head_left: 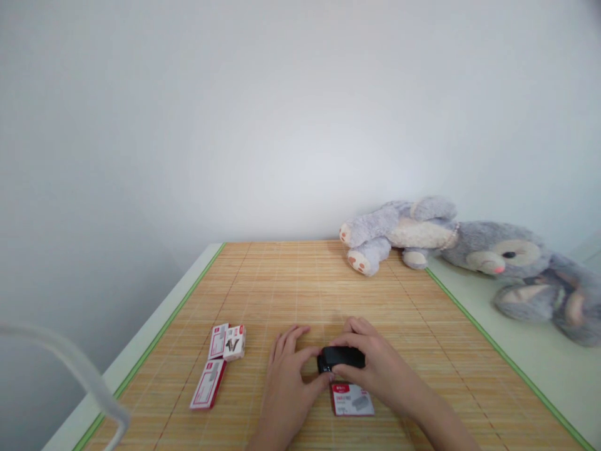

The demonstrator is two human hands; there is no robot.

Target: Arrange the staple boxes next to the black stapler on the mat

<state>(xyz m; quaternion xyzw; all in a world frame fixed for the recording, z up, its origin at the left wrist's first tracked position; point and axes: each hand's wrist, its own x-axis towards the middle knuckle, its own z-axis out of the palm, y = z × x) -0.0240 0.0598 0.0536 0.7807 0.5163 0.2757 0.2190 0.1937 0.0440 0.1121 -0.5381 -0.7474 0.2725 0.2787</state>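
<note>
A small black stapler lies on the bamboo mat between my hands. My right hand grips it from the right, thumb on the near side and fingers over the far side. At its left end, the thumb and index finger of my left hand pinch the stapler, while the other fingers stretch forward over the mat. Just in front of the stapler, partly beside my right wrist, is a red and white staple box with a picture of staples on it. The stapler's right end is hidden by my right hand.
On the left lie a small white box with a stapler picture and two red and white boxes, one farther and one nearer. A grey plush rabbit lies at the back right. A white curved cable or tube crosses the lower left.
</note>
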